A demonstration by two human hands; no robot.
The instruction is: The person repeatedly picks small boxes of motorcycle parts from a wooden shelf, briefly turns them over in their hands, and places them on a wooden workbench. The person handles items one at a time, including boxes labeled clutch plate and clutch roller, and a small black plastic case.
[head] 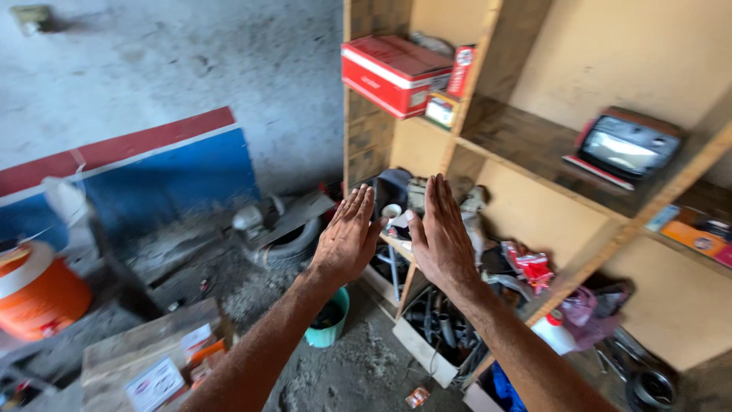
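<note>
Clutter on the wooden shelf unit, including a small white cup-shaped part, is being approached by the flat, empty, slightly parted left hand and right hand, so it is probably being risked being knocked off.

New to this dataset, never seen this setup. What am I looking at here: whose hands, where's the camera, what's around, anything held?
There is one picture, taken by a camera worn on a person's head and looking down and forward. No machine is involved: the two bare arms reaching into view belong to the wearer. The left hand and the right hand are raised side by side, fingers straight, backs towards the camera. Neither holds anything.

They are in front of a wooden shelf unit. On its top shelf sits a red cardboard box; a shelf further right carries a small old television set with a red frame. The lower compartments hold mixed parts and rags, too cluttered to sort out.

On the dusty concrete floor stand a small teal plastic bucket and, far left, an orange drum-shaped cooler with a white band.
</note>
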